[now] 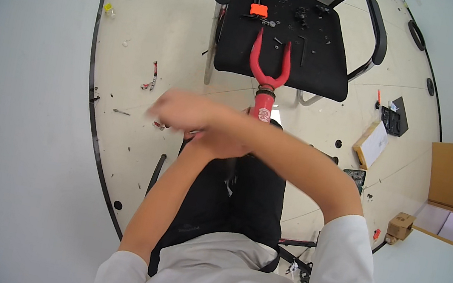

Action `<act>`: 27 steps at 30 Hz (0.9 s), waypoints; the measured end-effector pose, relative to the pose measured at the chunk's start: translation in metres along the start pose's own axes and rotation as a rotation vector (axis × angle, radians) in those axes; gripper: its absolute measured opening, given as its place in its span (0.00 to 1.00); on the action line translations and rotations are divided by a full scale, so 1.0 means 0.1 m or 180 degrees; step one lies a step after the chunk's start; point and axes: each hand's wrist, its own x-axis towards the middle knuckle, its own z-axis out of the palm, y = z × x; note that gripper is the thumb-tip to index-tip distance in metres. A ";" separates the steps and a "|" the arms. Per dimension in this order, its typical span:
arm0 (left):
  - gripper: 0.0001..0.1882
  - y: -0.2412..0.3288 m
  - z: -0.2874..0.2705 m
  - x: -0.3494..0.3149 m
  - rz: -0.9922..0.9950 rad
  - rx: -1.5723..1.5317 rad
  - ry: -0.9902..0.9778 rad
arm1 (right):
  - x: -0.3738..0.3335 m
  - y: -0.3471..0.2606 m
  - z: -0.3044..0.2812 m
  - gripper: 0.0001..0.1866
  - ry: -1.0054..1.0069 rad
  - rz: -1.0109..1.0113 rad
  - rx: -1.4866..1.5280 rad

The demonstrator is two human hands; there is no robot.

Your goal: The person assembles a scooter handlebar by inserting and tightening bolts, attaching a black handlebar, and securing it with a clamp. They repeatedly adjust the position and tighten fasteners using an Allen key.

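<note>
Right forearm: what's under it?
Beneath the right forearm, part of the left hand shows; the red fork emerges on its far side. The left fingers and the fork's near end are mostly hidden, so the grip can't be judged.

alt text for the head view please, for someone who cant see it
A person's blurred right hand reaches across above their left hand over their lap, near a red fork with prongs pointing toward a black chair. Small parts lie on its seat; other items are scattered across the pale floor.
</note>
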 end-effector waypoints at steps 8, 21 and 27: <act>0.21 0.01 -0.17 -0.06 -0.0206 -0.0766 0.0353 | -0.65 -0.31 0.28 0.20 0.0153 -0.1293 -0.0745; 0.08 0.42 -0.37 -0.41 -0.0159 -0.1100 0.0887 | -1.53 0.54 -0.31 0.15 0.2707 -0.1765 0.4197; 0.05 0.60 -0.18 -0.63 -0.1336 -0.2465 0.0205 | -1.49 0.46 -0.22 0.14 0.2743 -0.1880 0.4213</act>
